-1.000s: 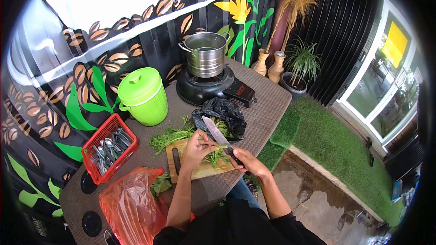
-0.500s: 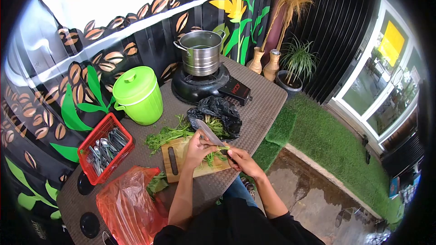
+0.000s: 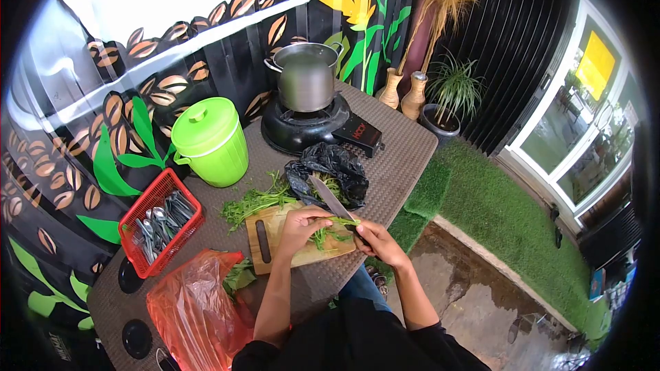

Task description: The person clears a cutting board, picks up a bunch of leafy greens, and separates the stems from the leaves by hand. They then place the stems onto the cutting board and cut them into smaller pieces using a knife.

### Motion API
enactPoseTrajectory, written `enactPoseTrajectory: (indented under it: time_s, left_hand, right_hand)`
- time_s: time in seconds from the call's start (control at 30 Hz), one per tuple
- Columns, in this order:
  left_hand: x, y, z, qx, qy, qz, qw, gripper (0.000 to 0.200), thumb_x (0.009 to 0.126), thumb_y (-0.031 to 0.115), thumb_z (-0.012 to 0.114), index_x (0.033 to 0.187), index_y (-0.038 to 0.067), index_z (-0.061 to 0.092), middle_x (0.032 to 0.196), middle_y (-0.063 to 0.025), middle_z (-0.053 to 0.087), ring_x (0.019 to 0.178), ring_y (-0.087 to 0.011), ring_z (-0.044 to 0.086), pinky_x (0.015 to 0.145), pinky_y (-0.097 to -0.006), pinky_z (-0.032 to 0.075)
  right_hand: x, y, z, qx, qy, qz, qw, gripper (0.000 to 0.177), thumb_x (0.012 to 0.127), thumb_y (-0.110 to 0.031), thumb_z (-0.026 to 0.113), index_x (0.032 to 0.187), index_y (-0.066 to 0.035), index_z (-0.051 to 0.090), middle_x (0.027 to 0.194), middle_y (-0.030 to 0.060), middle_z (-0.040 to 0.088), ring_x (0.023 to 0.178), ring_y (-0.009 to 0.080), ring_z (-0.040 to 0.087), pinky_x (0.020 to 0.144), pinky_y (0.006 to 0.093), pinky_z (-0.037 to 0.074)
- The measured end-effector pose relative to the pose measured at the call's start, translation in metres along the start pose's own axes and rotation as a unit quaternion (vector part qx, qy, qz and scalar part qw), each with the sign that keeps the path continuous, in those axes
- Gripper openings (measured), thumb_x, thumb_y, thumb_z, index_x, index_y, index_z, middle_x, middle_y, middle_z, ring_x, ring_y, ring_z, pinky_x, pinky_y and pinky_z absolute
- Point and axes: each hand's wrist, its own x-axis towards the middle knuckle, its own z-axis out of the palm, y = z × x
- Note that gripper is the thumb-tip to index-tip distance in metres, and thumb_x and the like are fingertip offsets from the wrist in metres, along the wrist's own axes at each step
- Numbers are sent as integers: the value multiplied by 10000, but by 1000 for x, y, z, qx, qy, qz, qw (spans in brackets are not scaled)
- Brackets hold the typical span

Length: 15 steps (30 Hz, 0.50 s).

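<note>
Left hand (image 3: 304,225) pinching a green stem (image 3: 342,220), right hand (image 3: 379,243) gripping a knife (image 3: 331,198), stem between both hands above the cutting board (image 3: 280,228), leafy greens (image 3: 258,203) and black bag (image 3: 328,170) beyond, stove (image 3: 306,124) and pot (image 3: 306,82) far, red basket (image 3: 161,223) left, textured tabletop (image 3: 402,144) ending near the right hand, grass (image 3: 512,209) right.

Left hand (image 3: 302,225) pinches a green leafy stem (image 3: 343,220) over the wooden cutting board (image 3: 307,257); right hand (image 3: 381,245) grips the kitchen knife (image 3: 331,198), blade pointing toward the black plastic bag (image 3: 352,163). Steel pot (image 3: 306,86) sits on the black stove (image 3: 294,132). Cutlery (image 3: 163,223) in the red basket (image 3: 169,252), near the lime-green lidded bucket (image 3: 221,154).
</note>
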Motion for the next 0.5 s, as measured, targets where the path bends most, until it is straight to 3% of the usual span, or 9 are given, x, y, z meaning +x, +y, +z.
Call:
enactPoseTrajectory:
  time_s: [0.27, 0.5]
  left_hand:
    - [1, 11, 0, 64, -8, 37, 997, 181, 752, -76, 681, 931, -51, 683, 918, -112, 657, 829, -149, 600, 734, -248, 468]
    - [0, 8, 0, 78, -4, 42, 996, 161, 739, -67, 698, 899, -55, 685, 881, -108, 652, 803, -151, 593, 727, -260, 467]
  right_hand:
    - [1, 6, 0, 12, -6, 6, 1000, 423, 1010, -295, 370, 1365, -70, 418, 589, -57, 324, 502, 39, 297, 444, 201, 265]
    - [6, 20, 4, 0, -1, -10, 1000, 342, 1007, -248, 384, 1250, -33, 495, 597, -56, 346, 505, 36, 306, 450, 202, 279]
